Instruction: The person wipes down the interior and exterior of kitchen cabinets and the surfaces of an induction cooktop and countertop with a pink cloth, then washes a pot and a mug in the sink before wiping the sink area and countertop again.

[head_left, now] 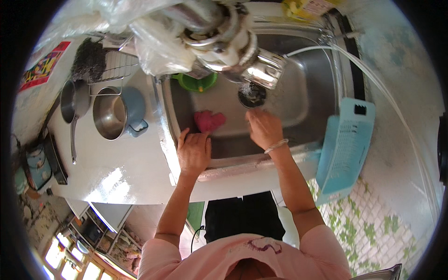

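Observation:
My left hand (194, 151) lies on the front rim of the metal sink (228, 166), its fingers stretched over the edge and slightly apart. Just beyond its fingertips a crumpled pink cloth (209, 121) rests in the basin. My right hand (265, 128) is inside the sink with its fingers curled, a bracelet at the wrist. Whatever it may hold is hidden under the fingers. The dark drain (252, 95) sits right in front of these fingers. Above the drain hangs the metal faucet spout (265, 70).
A green strainer (198, 82) lies at the back left of the basin. On the left counter stand a blue pot (134, 107), a long-handled pan (74, 100) and a wire rack (114, 70). A light-blue perforated board (347, 149) leans at the sink's right. White hoses (387, 88) curve down the right wall.

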Available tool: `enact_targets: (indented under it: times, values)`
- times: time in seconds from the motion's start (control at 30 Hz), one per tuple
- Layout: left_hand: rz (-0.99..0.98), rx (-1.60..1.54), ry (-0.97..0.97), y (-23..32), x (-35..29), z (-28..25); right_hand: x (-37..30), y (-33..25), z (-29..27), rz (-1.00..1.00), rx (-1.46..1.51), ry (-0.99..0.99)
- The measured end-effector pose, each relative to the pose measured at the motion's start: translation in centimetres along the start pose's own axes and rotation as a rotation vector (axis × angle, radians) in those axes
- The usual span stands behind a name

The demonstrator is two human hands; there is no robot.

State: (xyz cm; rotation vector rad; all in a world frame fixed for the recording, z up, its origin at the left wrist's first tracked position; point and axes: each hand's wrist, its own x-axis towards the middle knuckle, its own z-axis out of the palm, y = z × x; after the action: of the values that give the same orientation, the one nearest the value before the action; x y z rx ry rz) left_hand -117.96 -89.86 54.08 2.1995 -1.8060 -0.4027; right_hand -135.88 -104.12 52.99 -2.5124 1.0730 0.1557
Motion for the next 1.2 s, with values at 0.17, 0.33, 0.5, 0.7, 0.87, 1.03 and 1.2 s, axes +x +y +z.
enact_targets:
  times: [0.17, 0.33, 0.5, 0.7, 0.87, 1.03, 1.2]
  values:
    - [-0.008, -0.014, 0.095, -0.7, -0.8, 0.3, -7.6, -1.6, -8.4, 0.212, 0.465, 0.361]
    - [-0.021, -0.046, 0.091, 0.1, -0.1, 0.3, -16.0, 7.1, -14.1, 0.590, 0.037, 0.681]
    - [-0.038, -0.053, 0.109, -0.3, -0.2, 0.3, -14.2, 6.8, -12.7, 0.534, -0.310, 0.576]
    - [-0.057, -0.410, 0.282, -1.7, 0.9, -0.4, -9.0, -1.0, -8.1, 0.157, 0.264, 0.452]
    - [-0.214, -0.634, 0.769, -4.6, 6.8, -6.2, -7.5, -0.6, -2.2, 0.089, 0.384, 0.316]
    - [-0.042, -0.219, 0.768, -6.3, 8.8, -11.5, -7.8, 1.1, 1.3, 0.164, 0.238, 0.363]
    - [-0.225, 0.178, 0.830, -7.7, 7.6, -11.6, -7.6, 0.5, 1.9, 0.245, 0.151, 0.380]
